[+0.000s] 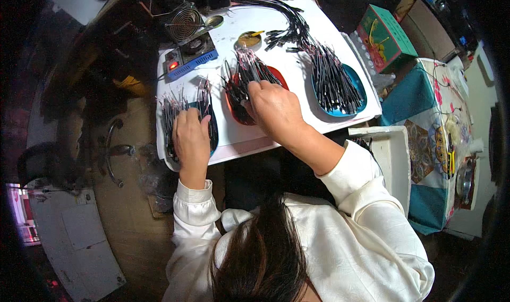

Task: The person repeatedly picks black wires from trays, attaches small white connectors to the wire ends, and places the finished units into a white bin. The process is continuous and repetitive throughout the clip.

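Three shallow trays of short black wires with pale stripped ends stand on a white table [241,134]. My left hand [190,140] lies over the left tray, its fingers bent onto black wires [169,113] and its thumb at their right side. Part of that tray's blue rim [214,134] shows beside the hand. At the middle, my right hand [276,110] is closed at the lower part of black wires [249,68] in a red tray [280,76]; its fingertips are partly hidden. To the right, a blue tray [363,92] holds another heap of black wires [334,81], touched by neither hand.
A small blue-sided electric heater [194,57] with a red light stands at the back left, near a round tin [248,40] with a yellow-handled tool across it. Longer black cables [292,23] lie at the back. A white foam box [393,158] and green box [385,39] stand right.
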The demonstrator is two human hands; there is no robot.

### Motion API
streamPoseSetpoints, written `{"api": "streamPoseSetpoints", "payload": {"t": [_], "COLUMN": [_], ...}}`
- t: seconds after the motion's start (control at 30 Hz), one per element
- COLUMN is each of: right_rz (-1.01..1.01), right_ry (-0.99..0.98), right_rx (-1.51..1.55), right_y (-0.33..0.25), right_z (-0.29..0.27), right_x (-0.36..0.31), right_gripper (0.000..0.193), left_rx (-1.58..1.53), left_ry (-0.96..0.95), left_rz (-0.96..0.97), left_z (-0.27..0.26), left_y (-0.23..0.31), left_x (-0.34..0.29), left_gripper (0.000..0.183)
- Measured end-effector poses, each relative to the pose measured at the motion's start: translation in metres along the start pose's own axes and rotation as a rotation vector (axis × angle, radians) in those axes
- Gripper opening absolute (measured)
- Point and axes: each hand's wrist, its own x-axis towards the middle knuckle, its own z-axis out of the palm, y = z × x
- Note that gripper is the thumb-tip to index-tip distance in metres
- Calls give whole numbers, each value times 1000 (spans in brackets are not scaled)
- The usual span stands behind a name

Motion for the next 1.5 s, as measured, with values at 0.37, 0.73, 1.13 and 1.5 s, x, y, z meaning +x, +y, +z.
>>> {"api": "streamPoseSetpoints", "payload": {"t": [0.37,0.73,1.13,1.5], "right_rz": [-30,119,122,50], "right_ry": [91,-72,-15,158], "right_rx": [-35,97,1187,983], "right_y": [-3,-4,-4,-19], "right_z": [9,25,-43,-82], "right_x": [15,52,-37,-157], "right_gripper": [22,20,12,16], "left_rx": [13,-484,-1589,-1923], "left_ry": [120,374,338,-50], "left_rz": [-133,-259,-323,-396], "left_z": [-1,0,-52,-66], "left_y": [-14,-33,22,137], "left_x": [6,8,10,-49], "left_gripper": [14,15,15,10]}}
